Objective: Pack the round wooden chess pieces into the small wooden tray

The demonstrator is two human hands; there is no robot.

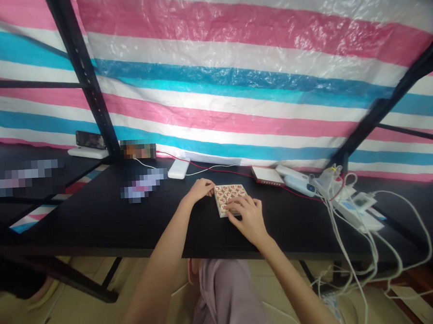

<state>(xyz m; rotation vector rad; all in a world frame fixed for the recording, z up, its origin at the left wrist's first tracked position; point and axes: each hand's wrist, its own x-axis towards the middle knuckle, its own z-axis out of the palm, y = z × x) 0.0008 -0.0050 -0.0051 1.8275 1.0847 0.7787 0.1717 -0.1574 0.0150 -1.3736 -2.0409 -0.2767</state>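
Observation:
On the black table in front of me lies a shallow white box (222,215) filled with round xiangqi pieces (228,188). Red characters mark their pale faces, and they sit in rows. My left hand (200,191) is at the box's far left corner, its fingers drawn together against the edge. Over the near right part of the box, my right hand (247,216) spreads its fingers. Its fingertips reach the pieces in the nearest rows, while the thumb is by the front edge. Several pieces are hidden under this hand.
A white power bank (179,169) and blurred items are at the back left. To the right are a red-and-white box (268,176), white devices (300,184) and tangled cables (334,189) over a power strip (360,212). A striped sheet (234,83) hangs behind.

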